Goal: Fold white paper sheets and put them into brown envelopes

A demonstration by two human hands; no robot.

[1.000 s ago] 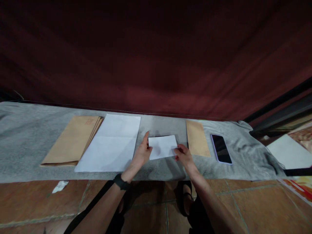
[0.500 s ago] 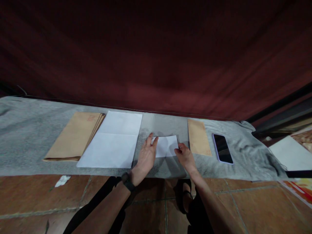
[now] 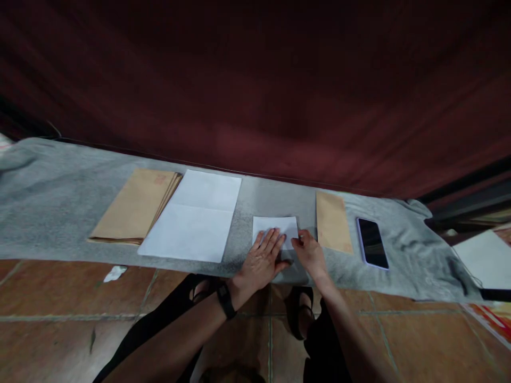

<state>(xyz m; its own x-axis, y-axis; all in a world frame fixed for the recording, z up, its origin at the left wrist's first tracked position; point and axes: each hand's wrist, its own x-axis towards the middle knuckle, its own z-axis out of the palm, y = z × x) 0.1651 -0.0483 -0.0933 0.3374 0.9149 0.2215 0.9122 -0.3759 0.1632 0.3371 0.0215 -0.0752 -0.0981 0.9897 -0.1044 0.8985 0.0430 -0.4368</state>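
Paper (image 3: 275, 224) lies folded; left hand (image 3: 261, 260) pins it flat, fingers (image 3: 271, 242) spread wide. Right hand (image 3: 310, 254) pinches its edge steady.

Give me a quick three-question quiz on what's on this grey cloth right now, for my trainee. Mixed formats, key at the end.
1. True or false: the left hand lies flat on the small white sheet.
2. What lies just right of the single brown envelope? A) cup B) phone C) scissors
3. Fill in: immediately left of the large white sheet lies the ___.
Key: 1 true; 2 B; 3 stack of brown envelopes.
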